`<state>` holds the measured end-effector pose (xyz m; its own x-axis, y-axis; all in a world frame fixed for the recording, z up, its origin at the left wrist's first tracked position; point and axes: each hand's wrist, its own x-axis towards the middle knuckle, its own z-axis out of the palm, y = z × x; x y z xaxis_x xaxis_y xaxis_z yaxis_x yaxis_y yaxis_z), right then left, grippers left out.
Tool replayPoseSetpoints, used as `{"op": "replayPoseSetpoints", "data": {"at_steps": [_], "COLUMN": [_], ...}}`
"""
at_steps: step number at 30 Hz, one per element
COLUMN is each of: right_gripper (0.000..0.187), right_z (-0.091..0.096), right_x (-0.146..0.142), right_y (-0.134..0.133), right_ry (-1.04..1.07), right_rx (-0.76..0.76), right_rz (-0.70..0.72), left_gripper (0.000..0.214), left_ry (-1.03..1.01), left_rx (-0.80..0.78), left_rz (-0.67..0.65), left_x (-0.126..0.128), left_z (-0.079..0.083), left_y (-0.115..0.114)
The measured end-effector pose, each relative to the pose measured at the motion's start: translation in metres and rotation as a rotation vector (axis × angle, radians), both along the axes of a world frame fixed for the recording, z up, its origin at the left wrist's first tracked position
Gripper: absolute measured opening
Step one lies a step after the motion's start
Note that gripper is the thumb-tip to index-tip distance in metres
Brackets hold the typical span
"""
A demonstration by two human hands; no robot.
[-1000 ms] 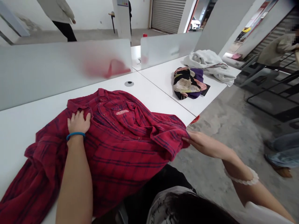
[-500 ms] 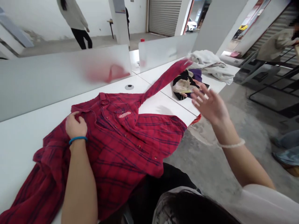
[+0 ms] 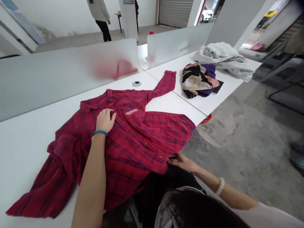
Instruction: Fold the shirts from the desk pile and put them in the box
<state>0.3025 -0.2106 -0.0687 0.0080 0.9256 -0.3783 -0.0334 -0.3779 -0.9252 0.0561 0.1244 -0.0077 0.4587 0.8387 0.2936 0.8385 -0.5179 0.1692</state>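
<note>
A red plaid flannel shirt (image 3: 135, 142) lies spread on the white desk (image 3: 28, 145), front up, with its collar towards the back. One sleeve (image 3: 163, 84) stretches flat towards the far right, and the other (image 3: 49, 177) lies crumpled at the left. My left hand (image 3: 105, 120) rests flat on the shirt's front beside the button placket, holding nothing. My right hand (image 3: 180, 162) is at the shirt's lower hem, its fingertips touching the edge without visibly lifting it.
A patterned black and purple garment (image 3: 197, 80) and a grey cloth (image 3: 223, 58) lie on the desk at the far right. Frosted partitions (image 3: 71, 76) stand along the back. A person (image 3: 99, 19) stands beyond them. Concrete floor lies to the right.
The shirt's sleeve, flung up in the air half a second ago, now lies flat on the desk. My right hand has dropped to the hem, and my left has slid towards the placket.
</note>
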Motion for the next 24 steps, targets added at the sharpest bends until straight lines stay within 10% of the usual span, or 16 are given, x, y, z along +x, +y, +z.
{"op": "replayPoseSetpoints", "data": {"at_steps": [4,12,18,24], "right_gripper": [0.043,0.03,0.047,0.058], "right_z": [-0.015,0.011,-0.018,-0.041], "right_x": [0.006,0.05,0.023,0.013], "right_y": [0.002,0.01,-0.012,-0.021], "right_ry": [0.091,0.062,0.467,0.403], "right_rx": [0.028,0.028,-0.1,-0.094], "right_rz": [-0.451,-0.286,-0.25,-0.27], "left_gripper": [0.051,0.046,0.046,0.022], "left_ry": [-0.02,-0.196,-0.197,-0.336], "left_rx": [-0.05,-0.229,-0.364,-0.375], "left_rz": [-0.014,0.245,0.41,0.503], "left_x": [0.0,-0.004,0.017,0.04], "left_z": [0.0,0.011,0.029,0.023], "left_y": [0.0,0.003,0.064,0.104]}}
